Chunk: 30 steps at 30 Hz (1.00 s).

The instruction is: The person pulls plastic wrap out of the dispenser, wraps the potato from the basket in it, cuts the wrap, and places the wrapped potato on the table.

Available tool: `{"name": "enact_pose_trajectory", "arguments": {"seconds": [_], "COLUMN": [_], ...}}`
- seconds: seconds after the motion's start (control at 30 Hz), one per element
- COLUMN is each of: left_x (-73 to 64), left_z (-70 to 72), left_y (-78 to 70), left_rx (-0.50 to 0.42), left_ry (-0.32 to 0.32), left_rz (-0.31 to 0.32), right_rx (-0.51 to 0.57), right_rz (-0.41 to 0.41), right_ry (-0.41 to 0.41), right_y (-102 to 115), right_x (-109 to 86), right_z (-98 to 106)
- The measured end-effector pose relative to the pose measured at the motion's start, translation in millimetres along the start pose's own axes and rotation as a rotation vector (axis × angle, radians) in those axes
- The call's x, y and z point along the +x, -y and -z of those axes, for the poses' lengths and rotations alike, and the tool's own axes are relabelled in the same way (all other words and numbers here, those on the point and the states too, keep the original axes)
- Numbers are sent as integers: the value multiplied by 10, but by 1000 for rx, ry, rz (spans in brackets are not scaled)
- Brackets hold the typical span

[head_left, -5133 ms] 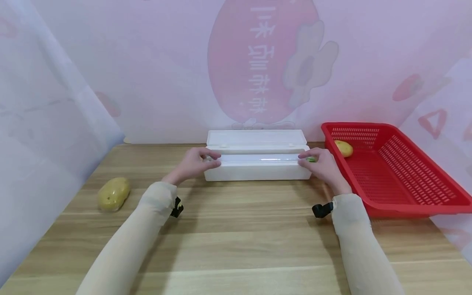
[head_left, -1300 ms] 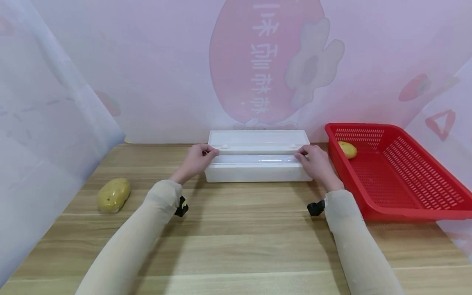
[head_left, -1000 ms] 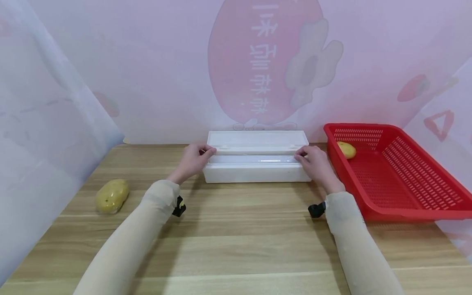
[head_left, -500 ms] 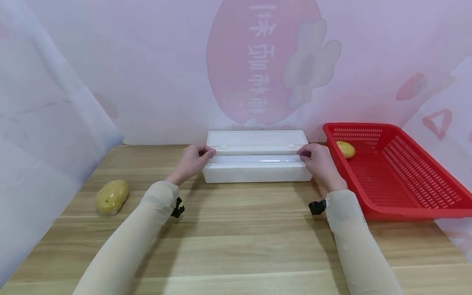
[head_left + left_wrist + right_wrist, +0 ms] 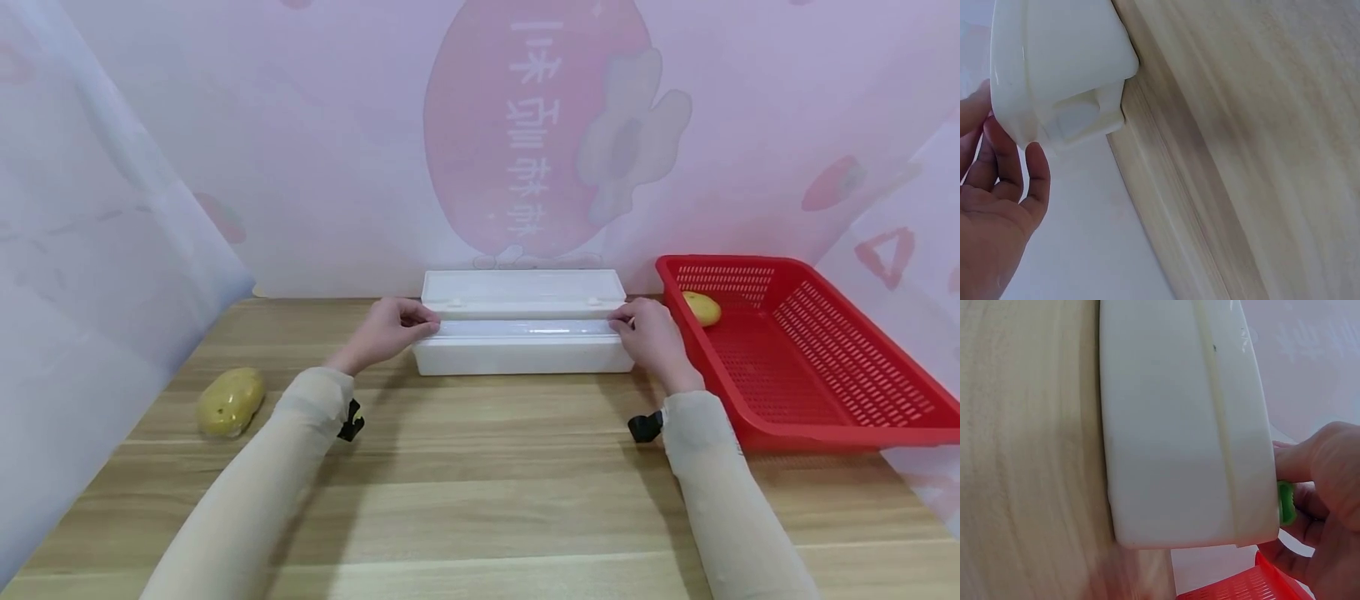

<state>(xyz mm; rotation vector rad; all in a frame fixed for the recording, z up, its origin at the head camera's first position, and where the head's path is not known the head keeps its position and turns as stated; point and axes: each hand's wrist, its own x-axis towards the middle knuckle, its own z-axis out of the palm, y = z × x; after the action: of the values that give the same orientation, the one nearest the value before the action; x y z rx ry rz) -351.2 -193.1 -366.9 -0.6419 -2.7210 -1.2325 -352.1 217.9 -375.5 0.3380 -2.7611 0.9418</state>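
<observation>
A white cling film dispenser box [image 5: 525, 358] stands on the table with its lid [image 5: 525, 286] tilted up at the back. Shiny clear cling film [image 5: 525, 327] spans the opening. My left hand [image 5: 386, 332] pinches the film at the left end between thumb and index finger; in the left wrist view the fingers [image 5: 1038, 172] curl at the box's end. At the right end, my right hand [image 5: 652, 337] pinches the film likewise. A small green piece [image 5: 1286, 503] shows beside the right fingers in the right wrist view. The film's edge under the fingertips is hidden.
A wrapped potato [image 5: 231, 402] lies at the table's left. To the right, a red plastic basket [image 5: 813, 433] holds another potato [image 5: 702, 308] and stands close to my right forearm. A printed cloth backdrop [image 5: 337, 167] rises behind the box.
Both hands dip slightly toward the box's front edge compared with half a second ago. Five seconds ago the fingers were spread wider at the ends. Box, basket and potatoes keep their places.
</observation>
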Motion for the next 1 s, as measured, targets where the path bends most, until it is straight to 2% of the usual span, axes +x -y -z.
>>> {"name": "enact_pose_trajectory", "arguments": {"seconds": [0.27,0.4,0.77,1.0], "left_x": [35,25,-25,-19], "left_z": [0,26,79,80], "left_y": [26,48,66,-18], "left_rx": [38,52,48,68], "left_ry": [-23,-44,-64,-125], "left_rz": [1,14,23,0], "right_rx": [58,89,34,15], "right_rz": [-38,-22,51,79], "right_ry": [-32,-24,-100,-171], "right_y": [-9,9,50,100], "right_x": [-57,-59,7,-12], "right_z": [-58,-86,-144,-93]}}
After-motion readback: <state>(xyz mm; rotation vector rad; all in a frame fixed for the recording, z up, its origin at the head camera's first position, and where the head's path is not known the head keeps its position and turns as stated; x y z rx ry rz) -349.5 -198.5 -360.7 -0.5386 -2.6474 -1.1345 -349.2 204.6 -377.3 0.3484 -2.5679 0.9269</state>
